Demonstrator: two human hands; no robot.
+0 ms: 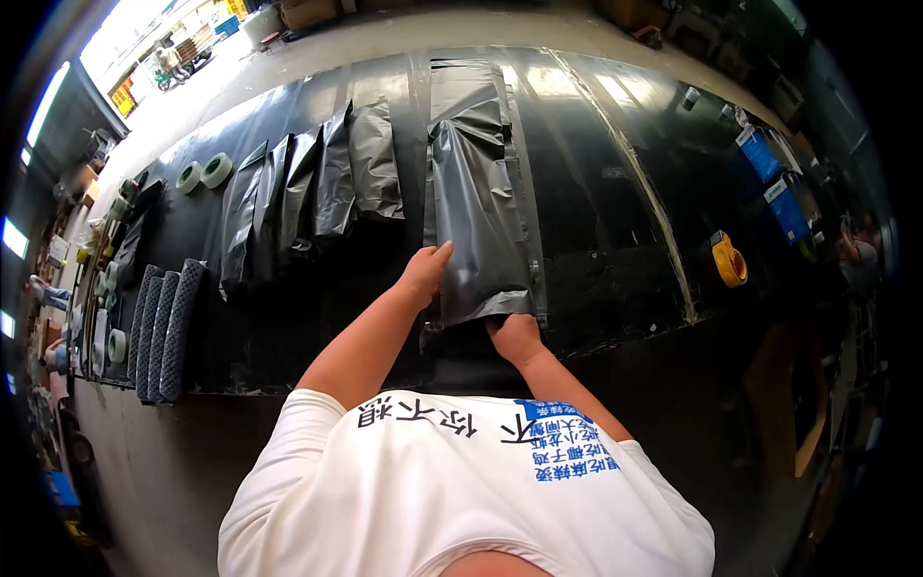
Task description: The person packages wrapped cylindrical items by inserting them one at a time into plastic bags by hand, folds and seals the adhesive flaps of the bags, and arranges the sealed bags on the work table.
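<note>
A long black plastic bag (473, 216) lies in front of me on the black table, its far part wrinkled and its near end loose. It rests on a flat strip of similar black plastic (524, 192). At the bag's left edge, my left hand (428, 272) is closed on the plastic with the thumb upward. My right hand (516, 337) grips the near end of the bag at its right corner; its fingertips are tucked under the plastic and hidden. What the bag contains, if anything, cannot be seen.
Several filled black bags (332, 178) lie in a row to the left. Dark quilted rolls (171, 332) sit at the table's left front, with tape rolls (217, 170) farther back. On the right are a yellow tape roll (729, 260) and blue packages (786, 212).
</note>
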